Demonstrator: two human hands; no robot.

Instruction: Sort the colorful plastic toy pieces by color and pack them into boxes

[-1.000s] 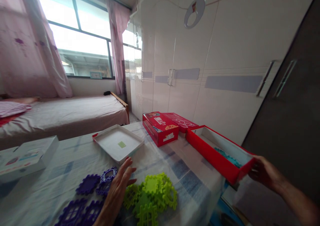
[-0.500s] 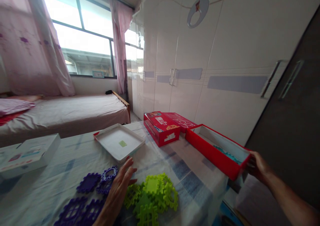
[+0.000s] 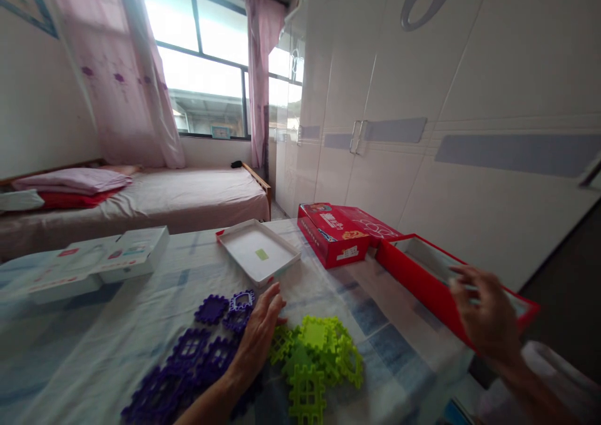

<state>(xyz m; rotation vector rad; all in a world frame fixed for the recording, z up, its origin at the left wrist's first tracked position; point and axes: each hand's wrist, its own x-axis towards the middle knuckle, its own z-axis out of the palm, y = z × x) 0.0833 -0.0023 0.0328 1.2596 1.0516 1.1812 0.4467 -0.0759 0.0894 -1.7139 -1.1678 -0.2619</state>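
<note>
My left hand rests palm down with its fingers stretched out, between purple and green toy pieces. Purple interlocking building tiles with toothed edges lie to its left, some shaped like windows. A loose pile of lime-green interlocking tiles is just to its right. My right hand, slightly blurred, hovers over the long red open box. Its fingers are apart and point into the box, and nothing shows between them. The hand hides much of the box's inside.
A white shallow box lid lies beyond the left hand. Next to it stands a red printed box. White cartons sit at the table's left. Behind are a bed and a white wardrobe.
My right hand has let go of the long red box's near end and moved up and left over its opening. The left hand stays by the tiles. The view has turned left.
</note>
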